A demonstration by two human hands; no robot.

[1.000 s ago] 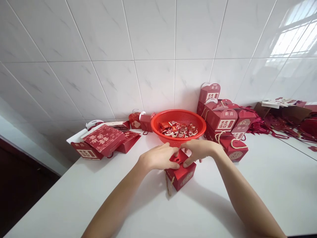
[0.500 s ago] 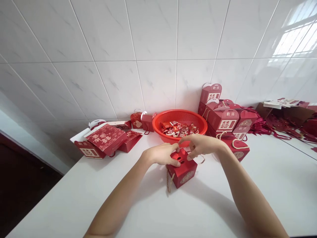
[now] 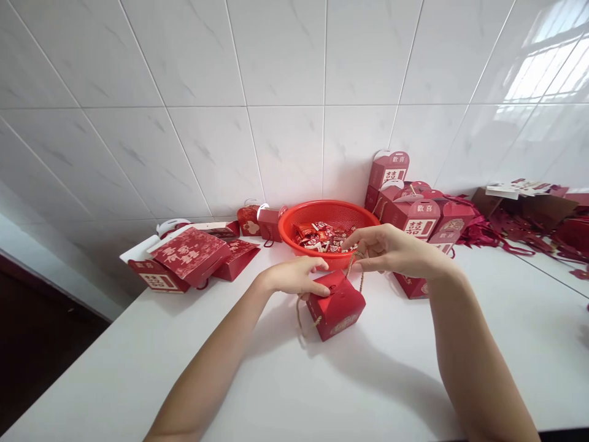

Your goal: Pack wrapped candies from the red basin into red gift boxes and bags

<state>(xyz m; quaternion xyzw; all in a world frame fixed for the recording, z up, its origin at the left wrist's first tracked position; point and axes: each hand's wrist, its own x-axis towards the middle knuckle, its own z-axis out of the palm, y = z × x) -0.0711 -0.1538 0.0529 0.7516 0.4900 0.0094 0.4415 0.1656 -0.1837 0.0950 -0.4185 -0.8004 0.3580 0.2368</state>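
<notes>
My right hand (image 3: 389, 248) is off the small red cardboard box (image 3: 341, 314) now and pinching its twisted tan rope (image 3: 361, 282), so guess I'm doing handles. Box is sitting by the red plastic basket (image 3: 331, 213); my left hand (image 3: 294, 275) is touching it, can't tell if gripping.

hands (image 3: 393, 250): 2 | red basket (image 3: 330, 212): 1 | red boxes (image 3: 339, 305): at least 10 | wrapped sweets (image 3: 322, 236): many

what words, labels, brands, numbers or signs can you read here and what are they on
"歡喜": flaps of the upper right box and the lower right box
"囍": white labels on both those boxes, and on the left box
Too small or blurred: print on the sweets, the carton, the middle box
No readable number
</notes>
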